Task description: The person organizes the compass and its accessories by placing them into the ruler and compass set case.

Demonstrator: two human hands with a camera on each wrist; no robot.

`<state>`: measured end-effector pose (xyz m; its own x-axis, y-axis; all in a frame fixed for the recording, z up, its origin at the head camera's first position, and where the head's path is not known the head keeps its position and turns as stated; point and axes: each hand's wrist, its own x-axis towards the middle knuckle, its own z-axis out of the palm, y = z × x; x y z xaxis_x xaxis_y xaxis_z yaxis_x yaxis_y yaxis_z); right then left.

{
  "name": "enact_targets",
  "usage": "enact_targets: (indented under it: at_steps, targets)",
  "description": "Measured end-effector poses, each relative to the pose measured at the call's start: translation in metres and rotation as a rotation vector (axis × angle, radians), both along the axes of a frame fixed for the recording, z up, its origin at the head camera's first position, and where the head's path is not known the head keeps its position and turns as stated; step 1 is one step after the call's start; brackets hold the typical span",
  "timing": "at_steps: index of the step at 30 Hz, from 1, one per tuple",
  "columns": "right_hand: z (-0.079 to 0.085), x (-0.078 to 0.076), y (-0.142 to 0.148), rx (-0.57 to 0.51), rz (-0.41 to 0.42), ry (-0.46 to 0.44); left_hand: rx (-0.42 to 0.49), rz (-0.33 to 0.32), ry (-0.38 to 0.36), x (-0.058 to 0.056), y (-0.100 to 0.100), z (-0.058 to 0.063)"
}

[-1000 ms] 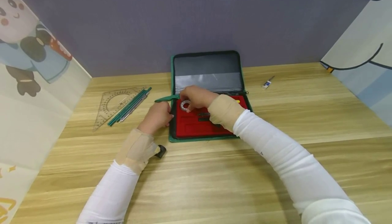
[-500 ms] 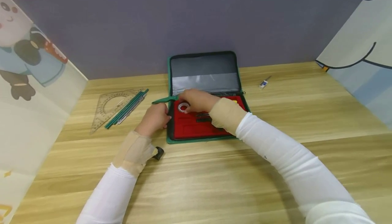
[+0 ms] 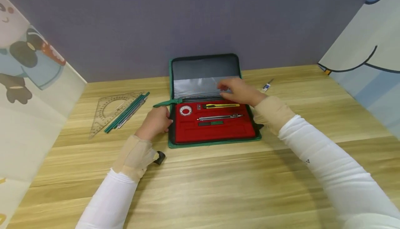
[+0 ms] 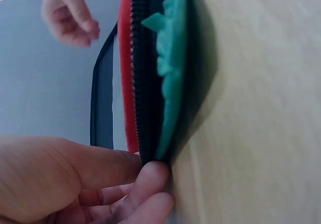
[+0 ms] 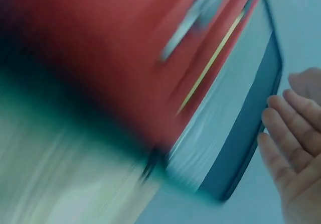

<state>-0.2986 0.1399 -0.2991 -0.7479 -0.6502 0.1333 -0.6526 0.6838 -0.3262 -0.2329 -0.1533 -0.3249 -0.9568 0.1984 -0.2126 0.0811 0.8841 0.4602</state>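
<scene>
A green zip case (image 3: 215, 143) lies unfolded on the table, with a red tray (image 3: 218, 131) inside. My left hand (image 3: 155, 120) pinches the case's left edge between thumb and fingers, seen closely in the left wrist view at the zipper (image 4: 138, 68). Over the right of the case hovers my right hand (image 3: 239, 90), fingers loosely bent and holding nothing; the right wrist view shows its fingers (image 5: 291, 133) apart from the case. The tray holds a white ring-shaped piece (image 3: 185, 115), a yellow utility knife (image 3: 221, 106), a metal compass (image 3: 215, 118) and a dark green bar (image 3: 210, 123).
To the left lie a clear set square (image 3: 101, 119) with a protractor arc and several green pencils (image 3: 126, 113). A small white-and-blue item (image 3: 266, 87) lies on the right. The grey wall (image 3: 200, 20) stands right behind the case lid (image 3: 204, 65).
My right hand has moved right and away from the white ring, uncovering the knife and compass. My left hand stays at the case's left edge.
</scene>
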Motion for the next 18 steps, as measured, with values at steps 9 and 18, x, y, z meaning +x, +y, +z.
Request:
enact_targets:
  at_steps: [9, 18]
  targets:
    - [0.000, -0.020, 0.099, 0.145, -0.113, 0.051, -0.015, -0.007, 0.010, -0.002, 0.001, 0.000]
    - [-0.017, -0.030, 0.142, 0.245, -0.169, 0.085, -0.010, -0.010, 0.017, 0.000, 0.000, 0.000]
